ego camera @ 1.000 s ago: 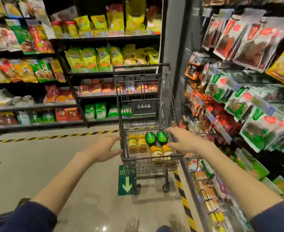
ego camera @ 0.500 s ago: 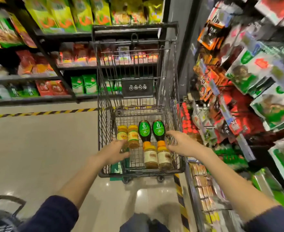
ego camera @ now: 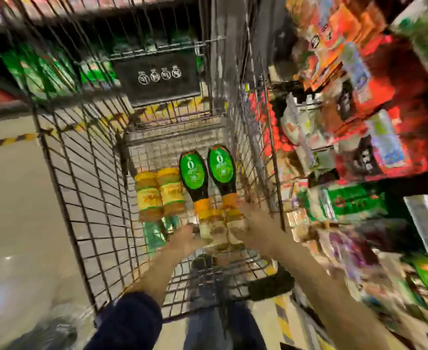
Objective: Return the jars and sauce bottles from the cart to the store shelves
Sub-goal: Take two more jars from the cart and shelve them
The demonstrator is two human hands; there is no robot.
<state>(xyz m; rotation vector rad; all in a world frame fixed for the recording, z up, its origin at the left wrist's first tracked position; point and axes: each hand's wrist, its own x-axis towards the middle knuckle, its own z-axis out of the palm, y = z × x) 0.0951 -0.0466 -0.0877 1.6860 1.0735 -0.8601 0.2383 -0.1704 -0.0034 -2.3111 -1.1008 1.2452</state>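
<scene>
I look down into a wire cart (ego camera: 81,173). On its floor lie two dark sauce bottles with green labels (ego camera: 192,173) (ego camera: 220,168), their orange caps pointing toward me. Left of them lie two yellow-lidded jars (ego camera: 148,195) (ego camera: 171,190). Two pale jars with orange lids (ego camera: 208,223) (ego camera: 233,223) lie nearest me. My left hand (ego camera: 185,238) is inside the cart against the left pale jar. My right hand (ego camera: 256,223) is against the right pale jar. Motion blur hides the fingers, so I cannot tell whether either hand grips.
Shelves packed with red, orange and green packets (ego camera: 346,122) stand close on the right of the cart. A black sign panel (ego camera: 157,79) hangs on the cart's far wall. Beige floor (ego camera: 11,198) with a black-yellow tape line (ego camera: 6,141) lies to the left.
The view has closed in and tilted down over the cart. Both hands have moved from the cart's rim down inside it to the two nearest jars.
</scene>
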